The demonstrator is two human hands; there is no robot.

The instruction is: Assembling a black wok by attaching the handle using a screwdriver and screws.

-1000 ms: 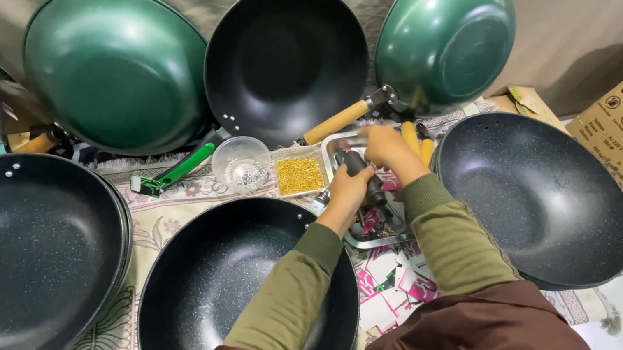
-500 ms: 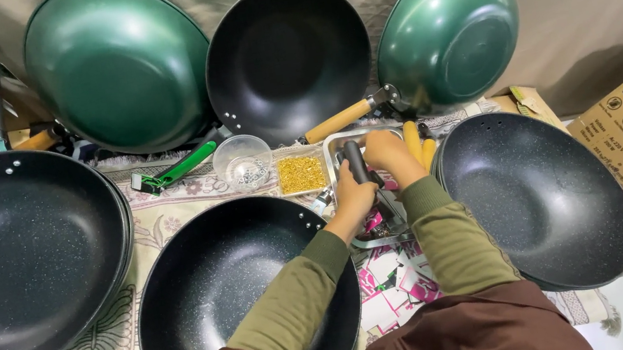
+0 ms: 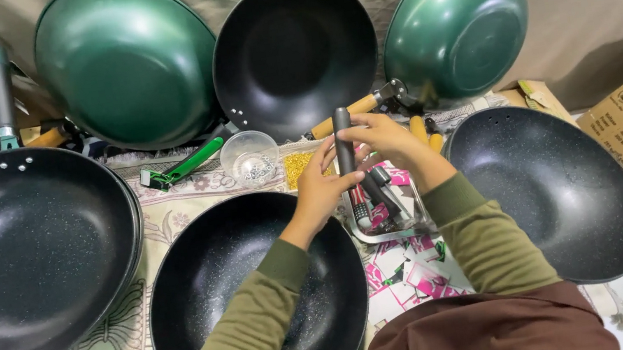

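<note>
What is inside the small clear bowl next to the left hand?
The clear bowl holds a small heap of shiny metal bits at its bottom, too small to tell apart. The left hand is beside it, not over it, so nothing is covered.

Both hands have lifted a dark grey handle (image 3: pixel 345 149) out of the clear tray (image 3: pixel 386 225) of handles. A second ago they were down among the handles; now the left hand (image 3: pixel 322 190) grips its lower part and the right hand (image 3: pixel 385 138) pinches its upper end, holding it upright above the tray.
</note>
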